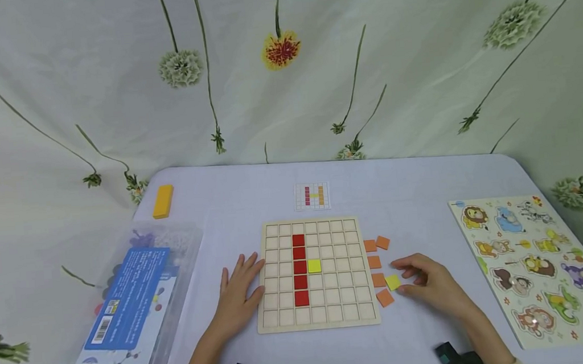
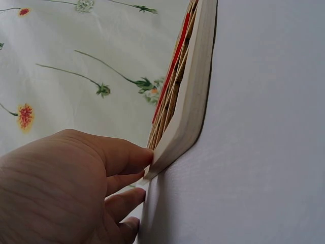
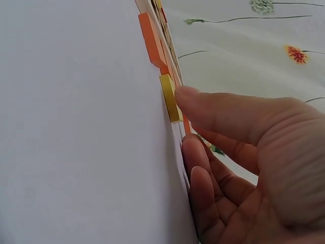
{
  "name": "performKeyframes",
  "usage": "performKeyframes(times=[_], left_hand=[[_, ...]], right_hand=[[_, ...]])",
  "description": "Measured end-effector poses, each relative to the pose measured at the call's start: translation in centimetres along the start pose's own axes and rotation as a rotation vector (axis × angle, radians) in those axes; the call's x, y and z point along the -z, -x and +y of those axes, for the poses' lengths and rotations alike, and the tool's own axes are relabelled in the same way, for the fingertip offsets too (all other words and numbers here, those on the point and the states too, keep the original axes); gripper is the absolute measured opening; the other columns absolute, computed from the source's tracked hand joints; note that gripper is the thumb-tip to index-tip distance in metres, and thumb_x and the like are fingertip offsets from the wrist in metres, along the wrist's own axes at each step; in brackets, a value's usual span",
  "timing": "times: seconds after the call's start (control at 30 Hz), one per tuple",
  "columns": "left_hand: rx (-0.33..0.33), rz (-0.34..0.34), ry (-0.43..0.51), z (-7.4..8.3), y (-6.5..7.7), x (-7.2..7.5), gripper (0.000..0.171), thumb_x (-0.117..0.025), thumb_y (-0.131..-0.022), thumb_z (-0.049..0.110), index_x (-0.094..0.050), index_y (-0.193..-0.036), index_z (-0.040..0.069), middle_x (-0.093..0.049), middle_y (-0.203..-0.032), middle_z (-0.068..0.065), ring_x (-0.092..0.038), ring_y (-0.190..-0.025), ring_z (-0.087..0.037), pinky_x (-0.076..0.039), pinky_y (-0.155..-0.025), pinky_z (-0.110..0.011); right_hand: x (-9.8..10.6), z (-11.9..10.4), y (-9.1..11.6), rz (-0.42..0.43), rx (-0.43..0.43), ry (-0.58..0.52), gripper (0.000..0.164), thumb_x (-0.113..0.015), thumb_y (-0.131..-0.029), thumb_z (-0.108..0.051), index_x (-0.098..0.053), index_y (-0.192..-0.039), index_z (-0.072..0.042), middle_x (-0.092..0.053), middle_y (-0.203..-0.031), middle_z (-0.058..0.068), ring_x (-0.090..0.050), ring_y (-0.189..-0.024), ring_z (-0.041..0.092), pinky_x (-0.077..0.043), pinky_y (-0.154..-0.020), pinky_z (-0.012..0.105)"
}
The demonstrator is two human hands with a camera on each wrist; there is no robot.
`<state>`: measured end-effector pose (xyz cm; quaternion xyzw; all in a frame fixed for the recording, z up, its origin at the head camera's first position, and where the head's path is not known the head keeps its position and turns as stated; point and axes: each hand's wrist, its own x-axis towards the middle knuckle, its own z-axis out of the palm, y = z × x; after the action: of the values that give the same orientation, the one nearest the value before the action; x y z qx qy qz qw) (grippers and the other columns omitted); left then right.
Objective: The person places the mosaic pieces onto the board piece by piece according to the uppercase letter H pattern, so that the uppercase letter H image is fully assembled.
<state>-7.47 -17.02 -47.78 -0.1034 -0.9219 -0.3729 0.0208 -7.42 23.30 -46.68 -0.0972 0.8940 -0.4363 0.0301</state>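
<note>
A wooden grid board [image 1: 281,318] lies flat, with a column of red square tiles [image 1: 300,268] and one yellow tile [image 1: 314,266] beside the middle red one. My left hand [image 1: 238,296] rests at the board's left edge, fingers spread and thumb tip touching its side. Right of the board, my right hand [image 1: 430,285] reaches toward a loose yellow tile [image 1: 392,282]. Its thumb tip is right at that tile, while the index finger stays apart from the thumb. Several orange tiles [image 1: 374,262] lie along the board's right edge; the right wrist view shows one orange tile [image 3: 152,40] beyond the yellow.
Behind the board lies a small pattern card [image 1: 312,196] with red, yellow and orange squares. A clear plastic case [image 1: 185,236] with a blue and white booklet [image 1: 127,309] is at left, below a yellow block [image 1: 163,201]. An animal puzzle board [image 1: 525,243] occupies the right.
</note>
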Motion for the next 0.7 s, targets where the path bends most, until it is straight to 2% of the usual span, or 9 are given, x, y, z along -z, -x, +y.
performKeyframes(times=[0.23,0.7], left_hand=[[0.024,-0.013,-0.011,-0.26,-0.05,-0.10,0.053,-0.061,-0.091,0.008,-0.050,-0.142,0.005,-0.038,-0.154,-0.018,-0.017,-0.149,-0.042,0.004,-0.115,-0.066],[0.017,-0.013,-0.007,-0.16,-0.05,-0.02,0.053,-0.061,-0.090,0.007,-0.049,-0.142,0.005,-0.037,-0.155,-0.018,-0.017,-0.148,-0.043,0.004,-0.114,-0.066]], right_hand=[[-0.32,0.07,-0.10,0.012,0.060,0.071,0.039,-0.083,-0.072,-0.004,-0.072,-0.108,-0.012,-0.061,-0.093,-0.005,-0.052,-0.081,0.004,-0.046,-0.066,0.019],[-0.33,-0.20,-0.15,-0.002,0.051,0.124,0.028,-0.080,-0.076,-0.004,-0.071,-0.101,-0.013,-0.059,-0.088,-0.006,-0.050,-0.078,0.004,-0.045,-0.065,0.019]])
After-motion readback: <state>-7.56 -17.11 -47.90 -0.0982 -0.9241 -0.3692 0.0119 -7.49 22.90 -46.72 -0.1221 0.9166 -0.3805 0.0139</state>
